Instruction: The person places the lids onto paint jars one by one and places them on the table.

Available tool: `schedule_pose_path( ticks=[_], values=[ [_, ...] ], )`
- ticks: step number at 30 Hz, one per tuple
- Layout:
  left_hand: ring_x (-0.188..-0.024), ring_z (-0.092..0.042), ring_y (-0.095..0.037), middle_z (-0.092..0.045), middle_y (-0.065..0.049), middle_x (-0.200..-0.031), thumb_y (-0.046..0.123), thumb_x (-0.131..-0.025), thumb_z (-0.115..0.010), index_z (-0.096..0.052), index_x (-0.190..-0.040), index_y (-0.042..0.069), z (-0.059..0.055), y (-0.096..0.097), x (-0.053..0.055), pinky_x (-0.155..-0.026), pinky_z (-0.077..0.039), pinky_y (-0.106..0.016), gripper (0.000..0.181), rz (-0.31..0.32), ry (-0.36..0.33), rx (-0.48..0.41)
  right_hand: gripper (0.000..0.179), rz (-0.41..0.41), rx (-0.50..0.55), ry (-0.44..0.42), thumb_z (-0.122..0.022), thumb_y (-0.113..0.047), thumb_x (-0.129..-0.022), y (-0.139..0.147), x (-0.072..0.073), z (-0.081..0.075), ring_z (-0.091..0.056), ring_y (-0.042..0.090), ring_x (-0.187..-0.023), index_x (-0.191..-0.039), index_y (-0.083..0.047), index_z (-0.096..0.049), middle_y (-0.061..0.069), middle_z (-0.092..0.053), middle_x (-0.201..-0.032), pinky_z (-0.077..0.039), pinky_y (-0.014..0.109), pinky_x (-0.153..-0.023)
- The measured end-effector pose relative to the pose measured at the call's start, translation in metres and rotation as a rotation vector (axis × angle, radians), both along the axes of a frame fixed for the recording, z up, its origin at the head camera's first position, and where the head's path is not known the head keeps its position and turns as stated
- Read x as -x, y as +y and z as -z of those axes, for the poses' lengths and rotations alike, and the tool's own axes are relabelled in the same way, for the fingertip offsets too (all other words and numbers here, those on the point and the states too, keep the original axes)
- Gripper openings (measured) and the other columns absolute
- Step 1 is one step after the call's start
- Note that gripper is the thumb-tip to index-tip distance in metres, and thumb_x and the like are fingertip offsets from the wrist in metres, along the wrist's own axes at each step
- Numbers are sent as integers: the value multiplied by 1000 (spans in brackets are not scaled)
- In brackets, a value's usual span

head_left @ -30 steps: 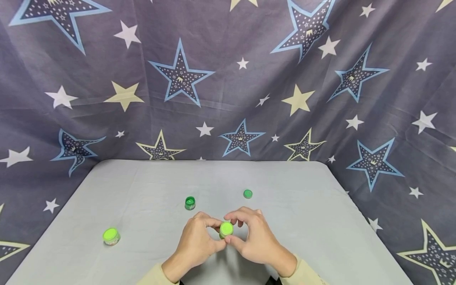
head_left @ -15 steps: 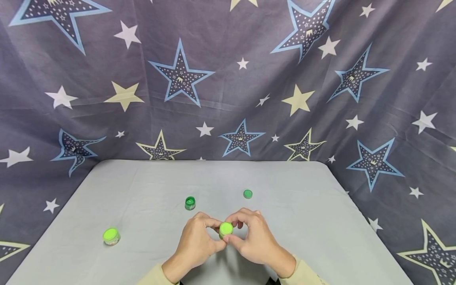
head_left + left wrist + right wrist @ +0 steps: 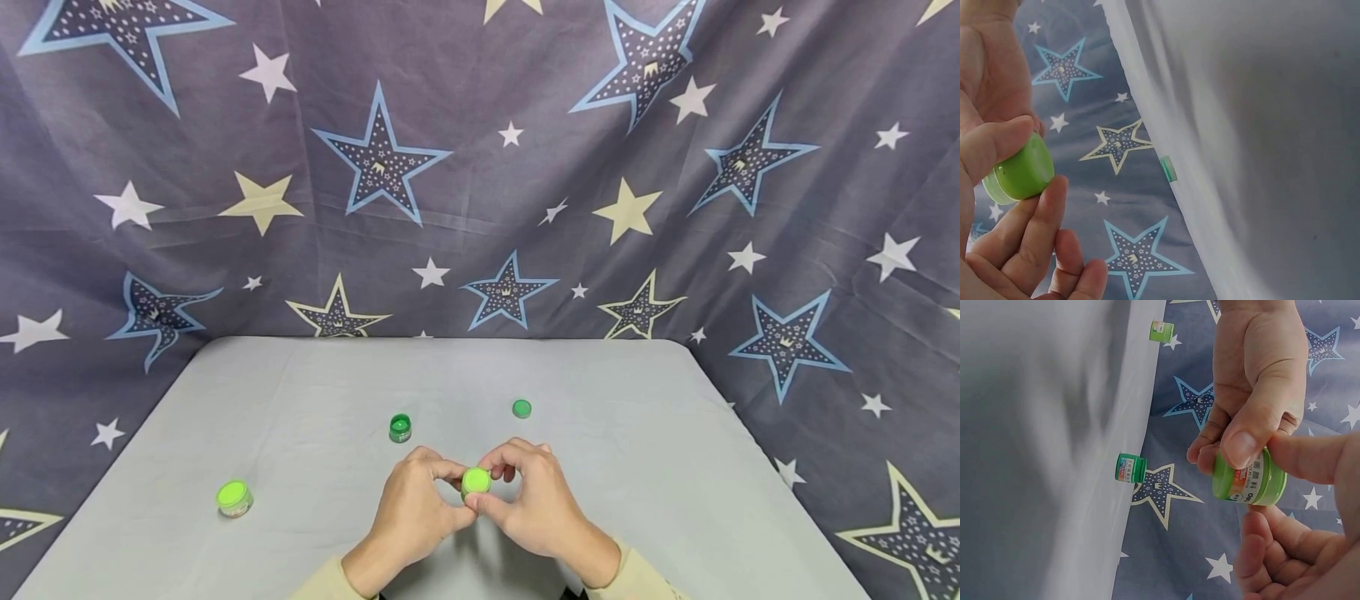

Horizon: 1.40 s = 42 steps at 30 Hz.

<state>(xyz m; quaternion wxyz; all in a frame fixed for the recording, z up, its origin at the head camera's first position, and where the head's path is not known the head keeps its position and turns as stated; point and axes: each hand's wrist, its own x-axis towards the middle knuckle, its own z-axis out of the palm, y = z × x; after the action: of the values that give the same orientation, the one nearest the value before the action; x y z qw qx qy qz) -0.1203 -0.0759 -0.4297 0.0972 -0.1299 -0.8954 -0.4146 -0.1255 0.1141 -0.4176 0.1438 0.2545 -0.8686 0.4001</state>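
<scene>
Hands: 2, a left hand (image 3: 416,504) and a right hand (image 3: 534,504), fingertips meeting at one jar. Jars: 3. Light green, 2: a held jar (image 3: 476,481) between the fingers of both hands; a standing jar (image 3: 235,498), well out to the left of the left fingers. Dark green, 1: an uncapped jar (image 3: 401,428), just beyond the left fingers. Lids: 3. Fitted, 2, on the light-green jars; a loose lid (image 3: 522,408), 1, green, beyond the right fingers. Table (image 3: 630,467): 1, beneath all fingers.
</scene>
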Motion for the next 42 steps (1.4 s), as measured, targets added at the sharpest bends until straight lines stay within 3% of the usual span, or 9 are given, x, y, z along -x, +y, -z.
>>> schedule_pose_path(
  ticks=[10, 15, 25, 34, 42],
  values=[
    [-87, -59, -9, -60, 21, -80, 20, -66, -94, -82, -92, 22, 0, -1, 0, -77, -48, -30, 28, 16, 6, 9, 31, -21, 0, 21, -95, -23, -72, 1, 0, 2, -57, 16, -75, -92, -24, -71, -14, -62, -81, -34, 31, -72],
    [-87, -58, -4, -62, 22, -80, 20, -66, -95, -81, -91, 23, 0, -4, 1, -76, -49, -30, 29, 11, 25, 28, 30, -46, -8, 65, -93, -26, -75, 2, 2, 2, -58, 13, -74, -94, -22, -71, -20, -59, -82, -34, 30, -71],
    [-85, -60, -9, -61, 19, -82, 23, -65, -96, -78, -91, 25, -1, -15, 1, -75, -49, -33, 31, -24, 31, 74, 22, -33, -36, 71, -83, -35, -87, 3, 3, -3, -59, 5, -76, -100, -21, -72, -16, -67, -88, -38, 28, -73],
    [-87, -59, -10, -62, 15, -82, 17, -65, -97, -77, -89, 26, 0, -34, 2, -77, -51, -38, 33, -70, -9, 102, 25, 20, -129, 35, -73, -46, -94, 9, 3, -3, -59, 9, -79, -101, -22, -73, -19, -67, -91, -39, 29, -75],
    [-88, -62, -18, -63, 10, -84, 18, -66, -96, -78, -92, 25, 0, -57, 4, -72, -51, -39, 32, -114, -30, 143, 38, 55, -238, 77, -70, -49, -95, 19, 4, 2, -65, 9, -95, -108, -14, -76, -6, -74, -105, -41, 34, -86]
  ],
)
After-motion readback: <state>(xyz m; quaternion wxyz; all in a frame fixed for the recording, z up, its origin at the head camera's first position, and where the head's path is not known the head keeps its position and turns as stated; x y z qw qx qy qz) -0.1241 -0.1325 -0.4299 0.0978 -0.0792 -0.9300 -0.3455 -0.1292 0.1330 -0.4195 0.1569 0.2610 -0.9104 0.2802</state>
